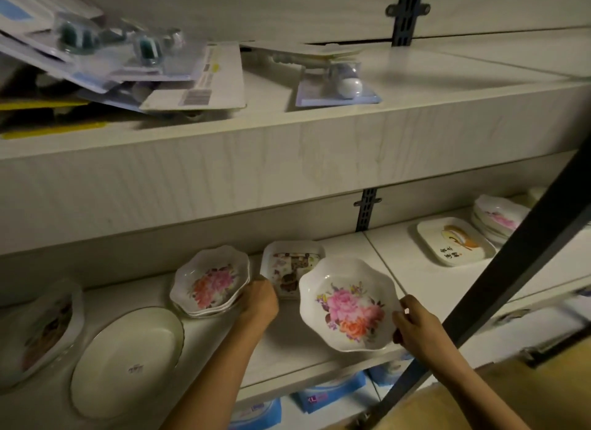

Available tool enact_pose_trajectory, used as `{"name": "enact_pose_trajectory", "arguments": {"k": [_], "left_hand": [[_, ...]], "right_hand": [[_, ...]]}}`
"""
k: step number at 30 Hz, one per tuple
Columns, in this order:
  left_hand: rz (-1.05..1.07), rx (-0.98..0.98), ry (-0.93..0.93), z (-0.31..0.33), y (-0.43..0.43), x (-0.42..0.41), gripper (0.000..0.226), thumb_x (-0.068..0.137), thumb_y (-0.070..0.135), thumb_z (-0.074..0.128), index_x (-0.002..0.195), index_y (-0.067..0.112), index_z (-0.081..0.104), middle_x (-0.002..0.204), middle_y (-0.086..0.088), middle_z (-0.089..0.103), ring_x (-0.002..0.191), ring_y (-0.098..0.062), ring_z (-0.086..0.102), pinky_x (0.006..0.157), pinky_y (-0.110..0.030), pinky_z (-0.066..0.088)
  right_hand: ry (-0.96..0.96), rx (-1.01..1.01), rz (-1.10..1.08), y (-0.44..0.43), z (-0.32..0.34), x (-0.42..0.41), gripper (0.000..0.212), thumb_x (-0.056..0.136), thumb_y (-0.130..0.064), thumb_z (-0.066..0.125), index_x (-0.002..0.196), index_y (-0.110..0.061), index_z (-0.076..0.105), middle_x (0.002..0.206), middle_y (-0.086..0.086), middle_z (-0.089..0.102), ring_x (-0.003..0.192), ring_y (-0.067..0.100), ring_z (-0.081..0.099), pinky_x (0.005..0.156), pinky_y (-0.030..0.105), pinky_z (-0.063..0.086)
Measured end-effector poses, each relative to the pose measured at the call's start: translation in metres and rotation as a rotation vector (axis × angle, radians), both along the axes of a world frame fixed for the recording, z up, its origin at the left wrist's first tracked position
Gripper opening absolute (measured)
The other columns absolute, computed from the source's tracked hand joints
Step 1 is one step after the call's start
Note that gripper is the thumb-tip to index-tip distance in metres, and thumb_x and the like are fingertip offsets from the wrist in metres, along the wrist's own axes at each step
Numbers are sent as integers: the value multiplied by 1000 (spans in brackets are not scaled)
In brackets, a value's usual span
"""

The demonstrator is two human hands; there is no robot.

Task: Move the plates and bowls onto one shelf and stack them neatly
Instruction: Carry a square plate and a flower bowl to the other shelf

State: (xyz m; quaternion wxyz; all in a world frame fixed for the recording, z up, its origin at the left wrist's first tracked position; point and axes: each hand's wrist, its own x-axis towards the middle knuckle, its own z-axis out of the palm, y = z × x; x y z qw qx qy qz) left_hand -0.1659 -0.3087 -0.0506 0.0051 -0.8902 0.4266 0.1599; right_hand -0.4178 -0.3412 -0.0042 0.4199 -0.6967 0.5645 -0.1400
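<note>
From the head camera, the right hand (415, 330) has its grip clamped on the right rim of a flowered bowl (350, 305) at the front of the lower shelf (399, 263). The left hand (260, 301) has its grip closed on the edge of a stack of flowered bowls (211, 282), which stands on that shelf just left of a square plate (287, 263).

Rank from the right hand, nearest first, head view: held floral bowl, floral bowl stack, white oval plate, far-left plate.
1. Floral bowl, in the right hand grip.
2. Floral bowl stack, centre-left, at the left hand.
3. White oval plate, further left, front.
4. Far-left plate, at the frame's left edge.
</note>
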Motion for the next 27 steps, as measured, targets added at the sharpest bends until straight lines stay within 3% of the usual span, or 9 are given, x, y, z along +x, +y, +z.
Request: {"name": "enact_pose_trajectory", "arguments": {"k": [5,10,14,16,17,19,23,27], "left_hand": [[39,27,42,3,-16,4,30,89,2,48,116,2,59,122,-16,62,112,-29,60,88,-32,51],[30,43,35,11,-18,6,28,90,8,48,114,2,60,122,-15,62,111,-28,60,88,-31,51],[65,-21,124,18,-14,12,31,93,19,44,113,1,59,119,-18,63,106,-31,62,86,-35,51],[76,-80,212,21,-11,15,36,95,25,40,111,-2,57,104,-21,66,91,-32,62,81,-36,51],[69,-112,239,22,-10,16,37,96,25,38,108,-4,58,86,-20,65,82,-30,59,76,-35,50],[60,-170,256,25,-3,16,37,96,25,36,93,-5,58,58,-9,48,73,-27,53,66,-30,42],[64,-290,278,29,11,18,37,95,23,39,71,-1,54,57,-11,52,64,-28,53,60,-28,38],[2,-354,157,39,38,20,45,93,19,41,49,10,36,46,-3,38,47,-19,43,46,-27,27]], "right_hand": [[2,39,-36,4,0,-6,9,98,-14,38,100,-12,47,76,1,60,69,15,61,70,31,53],[-9,64,-49,5,-1,-9,11,98,-13,38,100,-10,48,75,2,60,65,14,59,60,22,49],[-10,46,-54,5,0,-9,11,98,-13,38,100,-10,48,75,4,61,64,15,59,65,29,51],[-16,33,-57,6,0,-8,13,97,-13,39,101,-8,50,75,6,63,65,16,59,70,35,53],[-22,29,-60,7,1,-8,13,97,-13,39,101,-8,51,75,6,63,65,17,59,71,37,53],[-34,27,-63,9,2,-7,13,97,-13,39,101,-8,51,77,7,64,65,16,60,70,36,53],[-84,46,-97,16,5,-7,13,98,-14,39,102,-9,50,78,4,61,65,13,58,60,25,51],[-126,59,-132,29,7,-13,12,98,-14,39,103,-9,49,82,2,59,67,13,58,61,23,51]]}}
